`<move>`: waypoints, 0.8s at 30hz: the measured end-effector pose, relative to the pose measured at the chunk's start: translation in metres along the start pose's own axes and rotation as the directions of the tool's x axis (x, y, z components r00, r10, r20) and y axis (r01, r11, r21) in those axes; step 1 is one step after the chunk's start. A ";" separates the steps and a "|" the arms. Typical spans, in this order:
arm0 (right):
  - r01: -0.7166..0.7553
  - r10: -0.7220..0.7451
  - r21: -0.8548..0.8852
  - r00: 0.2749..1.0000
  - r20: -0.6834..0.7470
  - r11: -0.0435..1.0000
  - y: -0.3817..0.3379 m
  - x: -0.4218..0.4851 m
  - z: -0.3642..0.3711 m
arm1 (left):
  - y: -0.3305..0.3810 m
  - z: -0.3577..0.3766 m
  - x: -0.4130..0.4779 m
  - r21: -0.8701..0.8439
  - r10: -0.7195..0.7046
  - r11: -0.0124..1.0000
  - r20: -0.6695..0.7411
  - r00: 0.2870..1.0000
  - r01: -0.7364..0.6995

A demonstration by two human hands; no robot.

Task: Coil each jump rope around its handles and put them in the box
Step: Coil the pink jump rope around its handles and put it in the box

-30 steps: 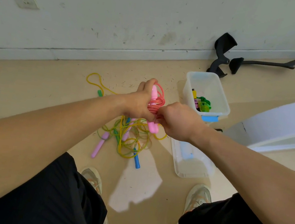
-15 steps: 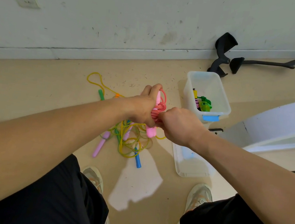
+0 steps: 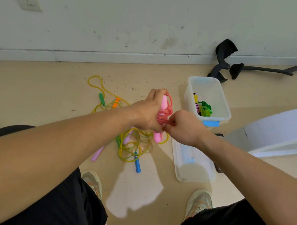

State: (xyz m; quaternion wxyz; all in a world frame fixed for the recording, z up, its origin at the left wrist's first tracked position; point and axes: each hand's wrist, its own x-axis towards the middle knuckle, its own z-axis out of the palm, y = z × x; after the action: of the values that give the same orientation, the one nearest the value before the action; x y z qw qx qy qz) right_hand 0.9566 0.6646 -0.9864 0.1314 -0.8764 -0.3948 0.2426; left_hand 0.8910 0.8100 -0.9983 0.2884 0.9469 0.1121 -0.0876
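Note:
My left hand (image 3: 148, 112) grips the pink handles of a pink jump rope (image 3: 164, 112), held upright with red-pink cord coiled around them. My right hand (image 3: 183, 127) pinches the cord at the coil's lower right side. Below my hands, a tangle of yellow-green ropes (image 3: 132, 144) lies on the floor with blue, lilac, green and orange handles. The clear plastic box (image 3: 224, 110) stands to the right and holds a coiled green rope (image 3: 205, 109) and part of another.
The box's clear lid (image 3: 193, 166) lies on the floor near my right foot. Black metal parts (image 3: 223, 60) rest against the wall behind the box. A white slanted surface (image 3: 281, 134) is at the right. My shoes (image 3: 94, 182) stand below the ropes.
Both hands with the pink rope have stayed nearly in place, shifting slightly; my right hand has worked the cord at the coil's lower end.

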 end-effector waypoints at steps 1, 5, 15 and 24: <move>0.003 -0.003 0.000 1.000 0.011 1.000 0.000 -0.001 -0.002 | -0.001 -0.001 0.000 -0.012 0.000 1.000 -0.010 1.000 0.000; 0.030 -0.030 0.005 1.000 0.004 1.000 0.004 0.000 -0.011 | 0.000 -0.006 0.000 -0.031 -0.007 1.000 -0.051 0.999 0.006; -0.127 0.128 0.474 0.991 0.031 0.871 0.011 -0.001 -0.033 | 0.005 -0.002 -0.003 -0.003 -0.005 1.000 -0.060 0.998 0.005; -0.092 0.293 0.703 0.941 -0.170 0.705 0.011 0.002 -0.021 | 0.010 -0.004 -0.004 -0.037 -0.012 0.999 -0.162 0.987 0.006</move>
State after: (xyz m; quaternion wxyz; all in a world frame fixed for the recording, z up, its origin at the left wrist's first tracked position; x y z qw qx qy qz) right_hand 0.9759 0.6580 -0.9740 0.4717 -0.8264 -0.1608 0.2621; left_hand 0.8906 0.8034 -0.9885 0.2951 0.9450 0.1410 -0.0098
